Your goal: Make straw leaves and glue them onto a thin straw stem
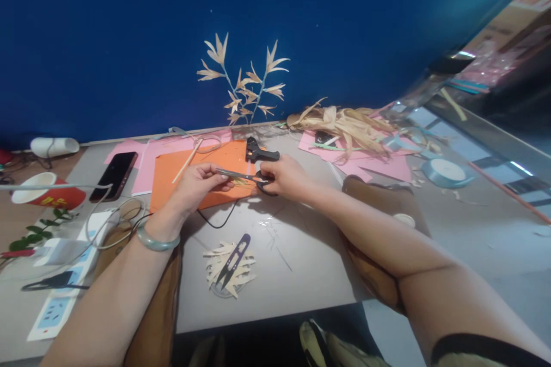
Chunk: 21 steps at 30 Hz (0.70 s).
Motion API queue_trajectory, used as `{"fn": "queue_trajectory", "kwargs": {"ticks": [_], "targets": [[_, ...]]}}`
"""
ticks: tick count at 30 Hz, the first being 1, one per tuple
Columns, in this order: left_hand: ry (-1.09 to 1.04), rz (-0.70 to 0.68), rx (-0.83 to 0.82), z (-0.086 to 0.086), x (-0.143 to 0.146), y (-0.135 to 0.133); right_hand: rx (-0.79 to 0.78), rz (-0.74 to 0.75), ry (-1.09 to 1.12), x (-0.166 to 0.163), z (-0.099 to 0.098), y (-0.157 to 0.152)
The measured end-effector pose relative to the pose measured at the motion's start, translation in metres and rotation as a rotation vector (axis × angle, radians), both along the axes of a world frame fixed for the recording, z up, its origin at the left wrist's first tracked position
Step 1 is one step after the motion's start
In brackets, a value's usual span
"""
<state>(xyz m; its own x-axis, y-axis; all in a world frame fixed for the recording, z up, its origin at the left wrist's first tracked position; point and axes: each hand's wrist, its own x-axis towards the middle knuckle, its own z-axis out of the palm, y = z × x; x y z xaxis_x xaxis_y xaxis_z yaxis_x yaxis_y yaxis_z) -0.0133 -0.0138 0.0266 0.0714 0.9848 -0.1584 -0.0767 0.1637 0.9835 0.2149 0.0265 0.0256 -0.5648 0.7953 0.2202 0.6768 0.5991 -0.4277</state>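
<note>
My right hand (286, 176) grips a pair of scissors (236, 174) by its dark handles, blades pointing left. The blade tips reach my left hand (200, 180), whose thumb and fingers are pinched together; what they hold is too small to make out. Pale yellowish scraps (241, 182) show just below the blades. Both hands are over the edge of an orange sheet (172, 175). A black glue gun (260, 152) lies just beyond them. Nearer to me, purple thread snips (235, 258) rest on a small dish heaped with cut corn husk pieces (215, 266).
Husk flowers on blue stems (262, 89) stand against the blue wall. Dried husks (340, 126) lie on pink paper at the right, near a ribbon roll (445, 173). On the left are a phone (114, 176), a red paper cup (55, 192), cables and a power strip (55, 309).
</note>
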Motion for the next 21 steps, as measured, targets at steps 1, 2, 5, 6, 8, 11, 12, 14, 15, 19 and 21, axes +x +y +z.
{"fn": "queue_trajectory", "kwargs": {"ticks": [1, 2, 5, 6, 8, 11, 12, 14, 15, 19, 21], "targets": [[0.013, -0.011, -0.002, 0.0000, 0.0003, 0.0000, 0.005, 0.009, -0.003, -0.0002, 0.0000, 0.0000], [0.023, -0.023, -0.004, -0.0002, 0.0007, 0.0000, 0.010, 0.015, -0.007, -0.0004, 0.0000, 0.0000], [0.039, -0.043, -0.006, -0.0007, 0.0013, 0.0000, 0.009, 0.009, -0.026, -0.0002, -0.0007, 0.0005], [0.042, -0.043, -0.004, -0.0009, 0.0013, 0.0000, 0.007, 0.000, -0.031, -0.0001, -0.0009, 0.0007], [0.045, -0.041, -0.002, -0.0010, 0.0011, 0.0000, 0.008, -0.015, -0.035, 0.0001, -0.0011, 0.0009], [0.050, -0.039, -0.007, -0.0008, 0.0008, -0.0006, 0.021, -0.004, -0.034, -0.0001, -0.0014, 0.0009], [0.052, -0.039, -0.008, -0.0007, 0.0009, -0.0009, 0.026, 0.005, -0.034, -0.0003, -0.0016, 0.0008], [0.056, -0.041, -0.009, -0.0002, 0.0018, -0.0017, 0.033, 0.017, -0.038, -0.0007, -0.0024, 0.0008], [0.059, -0.042, -0.010, 0.0001, 0.0024, -0.0020, 0.033, 0.018, -0.040, -0.0010, -0.0028, 0.0007], [0.071, -0.033, -0.020, 0.0012, 0.0042, -0.0027, 0.016, 0.006, -0.043, -0.0024, -0.0047, -0.0001], [0.070, -0.025, -0.029, 0.0011, 0.0042, -0.0025, -0.006, -0.007, -0.046, -0.0032, -0.0052, -0.0007]]}}
